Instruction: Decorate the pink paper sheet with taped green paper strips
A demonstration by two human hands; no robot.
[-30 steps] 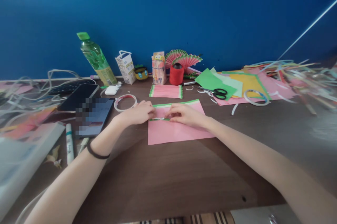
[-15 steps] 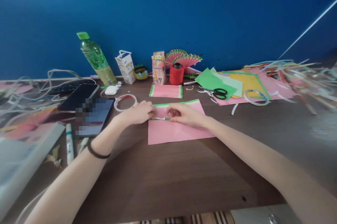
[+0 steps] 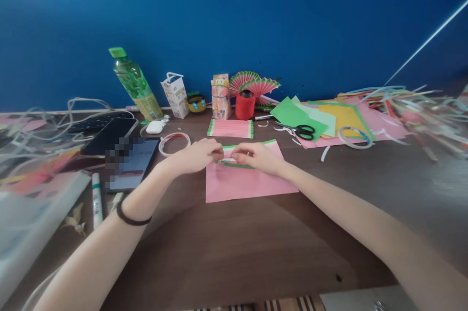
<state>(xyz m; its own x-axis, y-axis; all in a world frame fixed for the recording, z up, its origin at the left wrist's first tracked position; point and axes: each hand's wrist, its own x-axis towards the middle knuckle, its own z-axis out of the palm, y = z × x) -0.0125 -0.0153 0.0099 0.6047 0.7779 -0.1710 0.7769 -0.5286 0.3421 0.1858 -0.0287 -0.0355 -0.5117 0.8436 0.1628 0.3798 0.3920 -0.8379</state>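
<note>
A pink paper sheet (image 3: 248, 184) with green and white edging lies on the dark table. My left hand (image 3: 204, 152) is closed at the sheet's upper left, its fingertips pinching a strip with a green edge (image 3: 239, 164). Just to the right, my right hand (image 3: 258, 156) has thumb and fingers pressed together on the same strip. The strip is slightly raised over the sheet, and the fingers hide part of it. Behind the hands sits a pleated pink paper (image 3: 231, 128) with green and white ends.
Tape rolls (image 3: 174, 144) lie left and right of the hands. Scissors (image 3: 304, 131) rest by coloured papers (image 3: 347, 121). A green bottle (image 3: 136, 84), cartons (image 3: 177, 95) and a red spool (image 3: 244, 106) line the wall. A tablet (image 3: 135, 165) lies at left.
My left hand has moved slightly right, closer to my right hand. The green-edged strip between them has been lifted a little and shifted away from me.
</note>
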